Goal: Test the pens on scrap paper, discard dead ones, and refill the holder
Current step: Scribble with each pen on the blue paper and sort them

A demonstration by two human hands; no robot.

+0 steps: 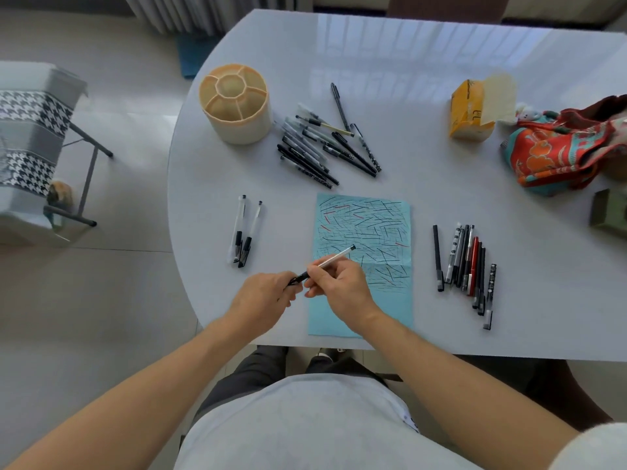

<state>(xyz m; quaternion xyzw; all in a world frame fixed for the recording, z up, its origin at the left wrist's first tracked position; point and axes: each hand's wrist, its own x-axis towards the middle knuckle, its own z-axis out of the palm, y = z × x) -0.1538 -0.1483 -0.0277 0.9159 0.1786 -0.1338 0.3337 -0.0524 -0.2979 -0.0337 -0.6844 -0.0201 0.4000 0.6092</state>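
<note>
A silver pen (334,259) with a black end is held between both hands over the near left corner of the blue scrap paper (364,232), which is covered in black and red strokes. My right hand (339,286) pinches the pen's barrel. My left hand (264,296) grips its black tip end or cap. The cream pen holder (236,103), with empty compartments, stands at the far left. A heap of pens (322,144) lies beside it. Two clear pens (245,232) lie left of the paper, and a row of pens (464,262) lies to its right.
A yellow tissue box (471,111) and a red patterned cloth bag (563,147) sit at the far right of the white table (441,56). A green box (609,212) is at the right edge. A folding stool with a houndstooth cloth (34,137) stands on the floor to the left.
</note>
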